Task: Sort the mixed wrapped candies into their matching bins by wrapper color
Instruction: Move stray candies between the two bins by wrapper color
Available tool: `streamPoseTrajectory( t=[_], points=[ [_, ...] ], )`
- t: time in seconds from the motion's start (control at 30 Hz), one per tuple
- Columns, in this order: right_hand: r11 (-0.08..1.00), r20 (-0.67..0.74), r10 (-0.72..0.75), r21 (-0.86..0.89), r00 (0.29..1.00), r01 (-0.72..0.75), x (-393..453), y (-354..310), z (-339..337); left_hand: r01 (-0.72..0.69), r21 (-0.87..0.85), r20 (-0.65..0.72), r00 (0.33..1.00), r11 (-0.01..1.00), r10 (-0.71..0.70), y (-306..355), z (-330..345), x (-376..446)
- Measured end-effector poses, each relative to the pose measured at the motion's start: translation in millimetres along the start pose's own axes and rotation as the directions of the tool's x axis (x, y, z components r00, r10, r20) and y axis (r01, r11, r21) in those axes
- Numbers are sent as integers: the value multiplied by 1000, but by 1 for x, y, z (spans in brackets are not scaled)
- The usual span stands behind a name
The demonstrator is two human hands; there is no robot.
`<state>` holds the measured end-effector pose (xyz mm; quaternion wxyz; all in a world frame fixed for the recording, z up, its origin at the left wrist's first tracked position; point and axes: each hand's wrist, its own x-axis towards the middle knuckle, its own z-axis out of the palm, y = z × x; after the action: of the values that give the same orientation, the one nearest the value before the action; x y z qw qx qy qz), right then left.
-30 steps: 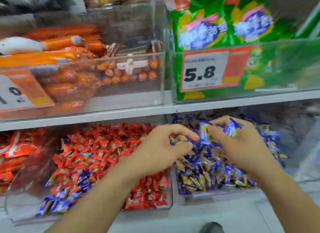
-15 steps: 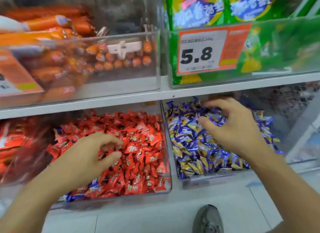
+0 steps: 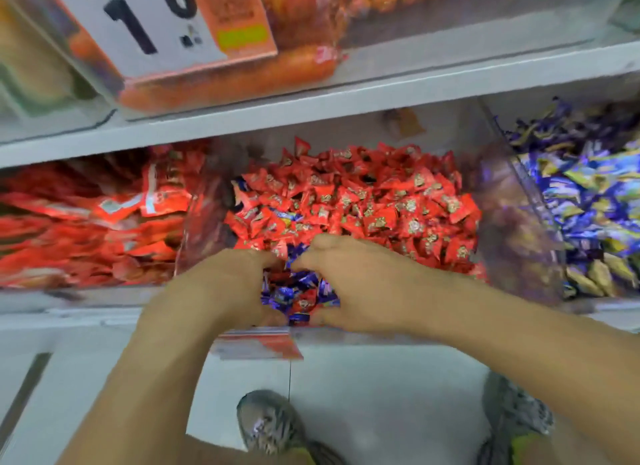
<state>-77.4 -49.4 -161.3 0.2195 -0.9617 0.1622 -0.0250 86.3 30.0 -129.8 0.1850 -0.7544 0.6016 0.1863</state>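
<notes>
Since half a second ago the view has swung left and down: the red bin now sits centre frame, and the right hand, which was over the blue candies in the blue bin, has crossed into the red bin to meet the left.

Left hand (image 3: 221,288): at the front of the red bin (image 3: 512,243), fingers curled inward, cupping the left side of a cluster of blue candies (image 3: 294,291). I read it as gripping the cluster, though blur hides the fingertips.

Right hand (image 3: 360,284): mirror pose, fingers and thumb curled round the right side of the same cluster. The two hands nearly touch above and below the candies, closing them in.

The cluster is mostly blue wrappers with a few red ones mixed in. It lies at the front edge of the red bin, on top of the red candies (image 3: 363,201) that fill the rest of it. One more blue wrapper shows among the reds further back, to the left.

Blue bin (image 3: 530,187): immediately right of the red bin, holding blue and gold wrappers.

Other items: bin of red packets (image 3: 86,222) to the left; price card (image 3: 156,25) on the upper shelf with orange sausages (image 3: 225,84) behind it; two grey shoes (image 3: 270,426) on the floor below.
</notes>
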Motion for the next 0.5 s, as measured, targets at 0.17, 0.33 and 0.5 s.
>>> streamPoseTrajectory(
  t=[0.17, 0.33, 0.5],
  points=[
    [984, 78, 8, -179, 997, 6, 22, -1, 9, -73, -170, -118, 992, 983, 53, -9, 18, 10],
    [969, 114, 26, -248, 993, 4, 27, -1, 8, -100, -317, -173, 984, 943, 46, -16, 18, 6],
    [989, 60, 55, -137, 997, -46, 26, 8, -2, -213, -523, -305, 951, 826, 52, -13, 16, -3]
  ],
)
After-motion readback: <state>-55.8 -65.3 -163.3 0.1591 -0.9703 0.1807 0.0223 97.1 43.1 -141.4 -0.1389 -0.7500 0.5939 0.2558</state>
